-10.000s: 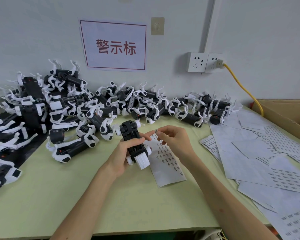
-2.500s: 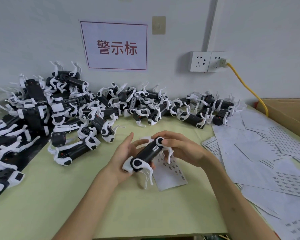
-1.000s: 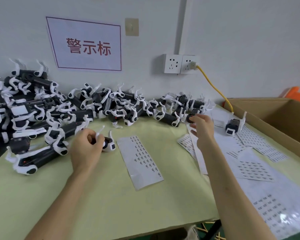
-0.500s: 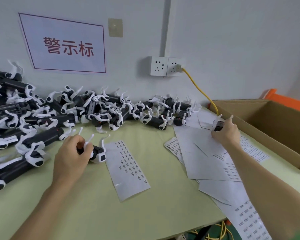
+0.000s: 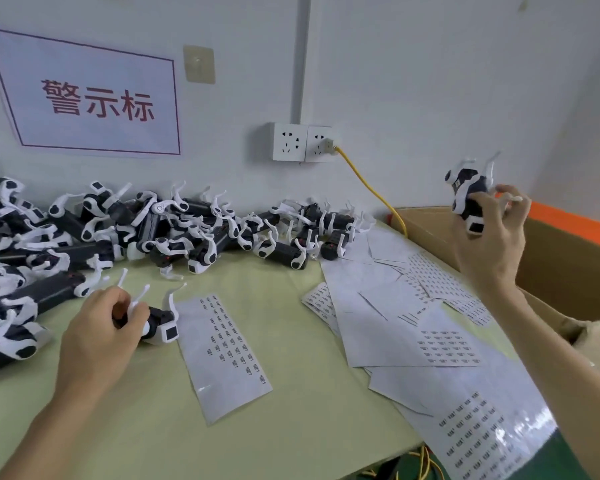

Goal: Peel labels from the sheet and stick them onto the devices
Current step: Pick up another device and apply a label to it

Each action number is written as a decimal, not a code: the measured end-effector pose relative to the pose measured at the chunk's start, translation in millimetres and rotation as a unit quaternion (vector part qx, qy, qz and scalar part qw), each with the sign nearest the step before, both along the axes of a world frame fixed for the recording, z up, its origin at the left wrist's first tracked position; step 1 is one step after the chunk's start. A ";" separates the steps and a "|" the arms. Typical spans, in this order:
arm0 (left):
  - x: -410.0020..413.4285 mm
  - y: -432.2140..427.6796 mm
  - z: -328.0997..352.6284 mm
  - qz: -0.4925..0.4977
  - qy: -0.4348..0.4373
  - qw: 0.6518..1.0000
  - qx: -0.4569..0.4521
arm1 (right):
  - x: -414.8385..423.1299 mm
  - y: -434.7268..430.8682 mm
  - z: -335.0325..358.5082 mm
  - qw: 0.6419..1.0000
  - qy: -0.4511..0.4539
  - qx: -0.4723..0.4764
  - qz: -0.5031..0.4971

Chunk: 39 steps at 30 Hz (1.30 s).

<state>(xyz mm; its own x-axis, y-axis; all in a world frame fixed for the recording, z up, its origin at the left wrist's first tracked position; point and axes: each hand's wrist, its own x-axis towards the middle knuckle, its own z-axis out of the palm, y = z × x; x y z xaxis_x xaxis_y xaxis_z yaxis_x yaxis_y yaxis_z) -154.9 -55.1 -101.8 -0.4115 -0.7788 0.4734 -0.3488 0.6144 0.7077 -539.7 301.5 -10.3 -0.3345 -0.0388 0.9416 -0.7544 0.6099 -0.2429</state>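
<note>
Above brown cardboard box (image 5: 568, 271): right hand (image 5: 489, 244), now raised, fingers (image 5: 513, 197) clasping black-and-white plastic device (image 5: 466, 192); left hand (image 5: 97, 337) still gripping second device (image 5: 161, 327)

My left hand (image 5: 97, 337) lies low, knuckles up, fingers (image 5: 118, 301) curled round 1 device (image 5: 161, 327). My right hand (image 5: 489, 244) is raised on an outstretched arm, fingers and thumb gripping a 2nd device (image 5: 468, 199).

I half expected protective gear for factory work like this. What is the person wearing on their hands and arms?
Nothing that shows. The left hand and the right hand are bare, without gloves. The left forearm and right forearm are uncovered down to the picture's edge, so no sleeve comes into view. No watch or bracelet shows at either wrist.
</note>
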 end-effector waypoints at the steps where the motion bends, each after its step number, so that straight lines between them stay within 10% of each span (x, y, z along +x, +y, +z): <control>1: 0.4 -0.3 -0.3 0.003 0.001 1.000 0.004 | -16.6 10.2 8.5 0.995 -0.060 0.056 -0.054; 5: 1.0 -1.7 -3.1 0.010 0.004 1.000 0.004 | -55.6 30.2 36.0 0.801 -0.439 0.375 -0.160; 8: -1.0 -0.5 0.0 0.015 0.001 1.000 -0.003 | -29.1 -1.0 34.1 0.716 -0.490 0.493 -0.071; 17: -3.3 4.1 3.3 0.003 0.047 0.998 -0.038 | 130.0 -114.2 -3.3 0.797 -0.377 0.337 0.330; 24: 1.2 6.6 8.8 0.078 0.149 0.985 0.034 | 225.8 -210.9 -38.6 0.819 -0.338 0.173 0.431; 30: 0.3 -5.1 20.1 -0.154 0.399 0.786 0.447 | 245.0 -217.2 -69.9 0.841 -0.244 0.158 0.456; 39: -5.2 8.7 14.4 -0.259 0.298 0.744 0.539 | 252.0 -218.1 -77.0 0.828 -0.231 0.212 0.465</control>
